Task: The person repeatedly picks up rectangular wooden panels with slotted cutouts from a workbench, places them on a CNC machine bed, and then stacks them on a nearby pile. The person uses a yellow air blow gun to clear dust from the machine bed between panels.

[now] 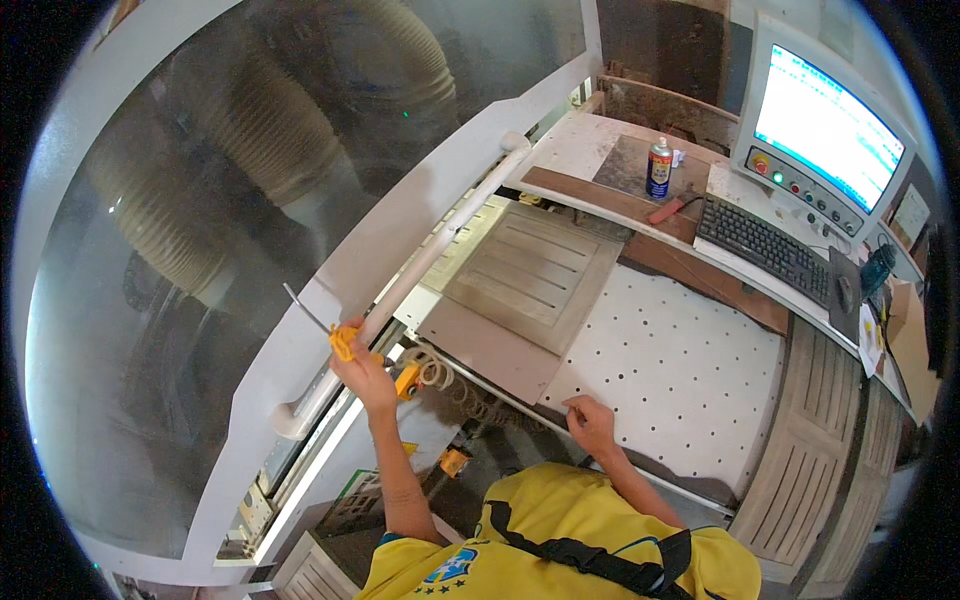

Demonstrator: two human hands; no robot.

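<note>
The white board [690,352] is a flat sheet pierced with rows of small round holes, ragged dark material showing along its lower edge. Beside it lies a wooden door panel [520,275], framed and cut with long parallel grooves, its greyish-brown grain visible; a smooth, plain brown panel [490,350] lies along its near side. More slatted doors [812,405] stand at the right, weathered-looking and grooved. Behind the clear, curved window [330,190] hang thick ribbed hoses [265,135]. A rounded white bar [440,243] runs along the window's frame.

The left hand [364,375] is closed around the yellow body of an air gun [343,342], whose thin, straight metal nozzle points up and left, in front of the window frame. The hand overlaps the bar; whether it touches it cannot be told. A beige coiled hose [432,368] hangs just right of this hand.

The right hand [592,424] is loosely curled, fingers bent in, over the board's near edge, close to the brown panel's corner; whether it pinches anything cannot be told.
</note>
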